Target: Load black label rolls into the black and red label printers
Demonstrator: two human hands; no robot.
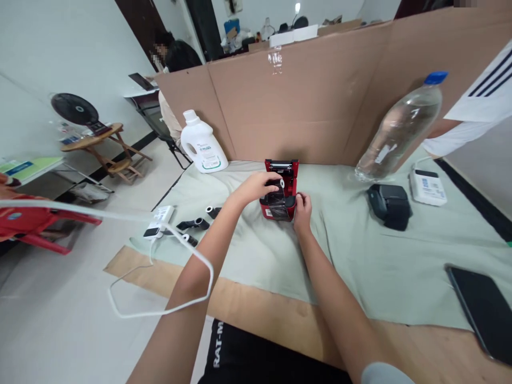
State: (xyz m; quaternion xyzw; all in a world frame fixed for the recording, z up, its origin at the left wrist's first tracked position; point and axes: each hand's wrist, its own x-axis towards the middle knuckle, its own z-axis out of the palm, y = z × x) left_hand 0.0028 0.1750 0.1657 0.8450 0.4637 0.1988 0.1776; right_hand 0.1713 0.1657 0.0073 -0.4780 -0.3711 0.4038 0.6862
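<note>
A small red-and-black machine (293, 188), which looks like a label printer, stands on the green cloth with its lid raised. My left hand (258, 186) is closed around a roll of black ribbon (282, 183) with a white core, over the machine's opening. A shiny black strip of the ribbon (279, 205) hangs down over the machine's front. My right hand (303, 209) grips the machine's right side, thumb up near its edge. Left of the machine lie several more black rolls (202, 223), partly behind my left forearm.
A cardboard screen (300, 101) stands behind the cloth. Near it are a white jug (204, 146) and a tilted water bottle (404, 130). At right lie a black device (389, 205), a white box (428, 186) and a phone (482, 306). A white cable (160, 314) crosses my left forearm in view.
</note>
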